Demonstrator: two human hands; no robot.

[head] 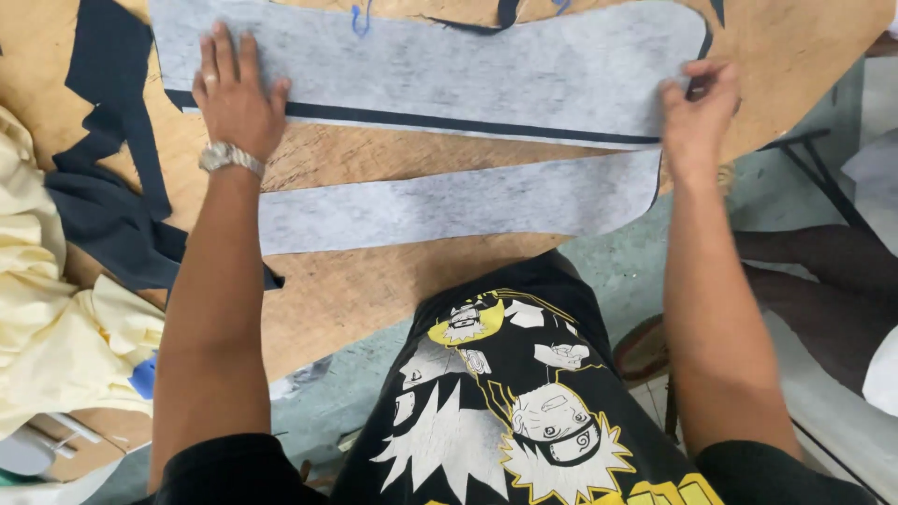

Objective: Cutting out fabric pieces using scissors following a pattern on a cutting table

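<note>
A wide grey felt-like piece (486, 70) lies on dark fabric across a plywood table (355, 281). My left hand (236, 93), with a ring and a metal watch, presses flat on the piece's left end, fingers spread. My right hand (697, 108) pinches the piece's right edge together with the dark fabric (449, 122) under it. A narrower grey strip (458, 201) lies loose on the wood just below, between my forearms.
Dark fabric scraps (112, 187) lie at the table's left, next to pale yellow cloth (47, 318). The table edge curves in front of my black printed shirt (505, 393). At the right are a folding frame (814, 168) and the green floor (617, 262).
</note>
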